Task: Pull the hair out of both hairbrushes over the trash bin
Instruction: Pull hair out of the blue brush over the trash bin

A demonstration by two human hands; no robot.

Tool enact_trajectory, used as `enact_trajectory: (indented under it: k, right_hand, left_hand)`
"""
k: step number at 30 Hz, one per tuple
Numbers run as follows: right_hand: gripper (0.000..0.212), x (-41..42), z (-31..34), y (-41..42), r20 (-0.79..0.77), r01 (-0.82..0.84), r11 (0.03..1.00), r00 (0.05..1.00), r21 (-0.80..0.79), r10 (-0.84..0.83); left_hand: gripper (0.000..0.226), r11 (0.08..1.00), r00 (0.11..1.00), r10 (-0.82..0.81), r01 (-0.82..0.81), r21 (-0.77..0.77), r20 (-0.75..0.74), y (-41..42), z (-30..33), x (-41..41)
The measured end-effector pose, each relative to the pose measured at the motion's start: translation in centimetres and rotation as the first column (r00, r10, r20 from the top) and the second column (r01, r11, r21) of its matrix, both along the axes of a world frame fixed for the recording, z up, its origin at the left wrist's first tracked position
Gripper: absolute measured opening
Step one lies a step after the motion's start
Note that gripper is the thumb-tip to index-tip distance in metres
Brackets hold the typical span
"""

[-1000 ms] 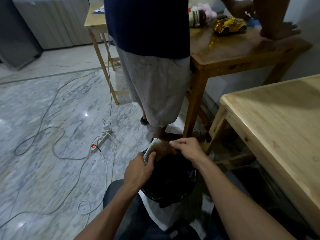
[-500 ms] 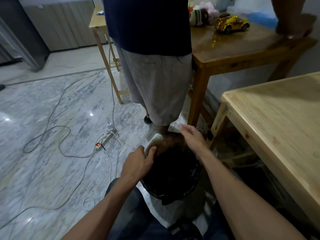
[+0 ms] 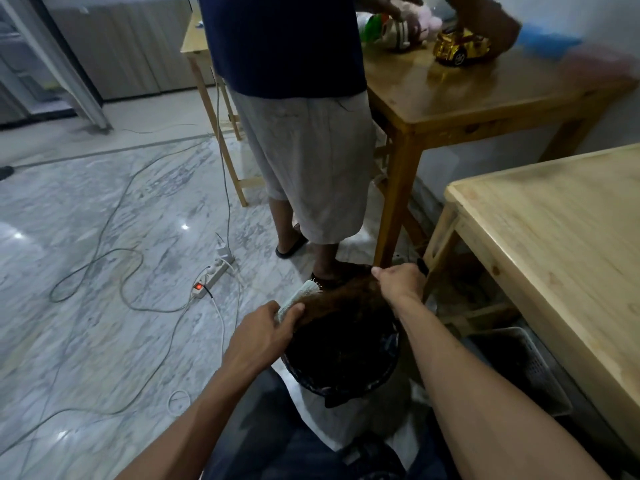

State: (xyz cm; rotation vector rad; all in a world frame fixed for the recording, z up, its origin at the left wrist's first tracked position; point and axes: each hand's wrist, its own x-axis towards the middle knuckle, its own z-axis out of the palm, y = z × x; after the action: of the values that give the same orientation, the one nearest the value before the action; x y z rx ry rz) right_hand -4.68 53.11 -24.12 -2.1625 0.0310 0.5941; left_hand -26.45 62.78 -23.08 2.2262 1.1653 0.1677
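Left hand [image 3: 266, 332]: clamped on pale bristled hairbrush [image 3: 300, 295]
Right hand [image 3: 398, 280]: pinching brown matted hair [image 3: 341, 299]
Black-lined trash bin [image 3: 389, 370]: directly beneath
Progress: this brush partly cleared; second brush unseen

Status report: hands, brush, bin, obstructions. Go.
Left hand grips hairbrush. Right hand pulling brown hair off it, over trash bin. Bystander's foot beside bin.

A bystander [image 3: 304, 133] in a dark top and pale shorts stands at 12 o'clock on the marble floor [image 3: 86, 237]. A power strip [image 3: 211, 277] with cables lies at 10 o'clock. At 1 o'clock, a gold toy car [image 3: 462, 46] and plush toys [image 3: 412, 27] sit on a wooden surface [image 3: 467, 88]. A paler surface [image 3: 561, 237] fills 3 o'clock.
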Motion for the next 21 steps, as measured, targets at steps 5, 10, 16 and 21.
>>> enact_trajectory:
  k: [5, 10, 16, 21]
  right_hand:
    - [0.031, -0.3, -0.2, 0.0, 0.119, -0.190, 0.982, 0.975, 0.009, 0.188]
    - [0.068, 0.0, 0.4, -1.4, -0.015, -0.607, 0.760, 0.779, 0.230, 0.627]
    - [0.014, -0.1, -0.5, -1.4, 0.123, -0.573, 0.819, 0.814, 0.016, 0.567]
    - [0.021, 1.9, 0.7, -1.2, 0.162, -0.129, 0.992, 0.978, -0.008, 0.129]
  left_hand:
    - [0.054, 0.997, 0.999, -0.039, 0.040, 0.073, -0.008, -0.1, 0.4, 0.6]
    - [0.055, 0.998, 1.000, -0.023, 0.023, 0.051, -0.014, 0.1, -0.1, 1.3]
    - [0.057, 0.995, 0.997, -0.060, 0.055, -0.078, -0.058, -0.3, -0.3, 1.5]
    - [0.056, 0.994, 0.996, -0.074, 0.071, -0.083, -0.043, 0.4, -0.1, 0.2]
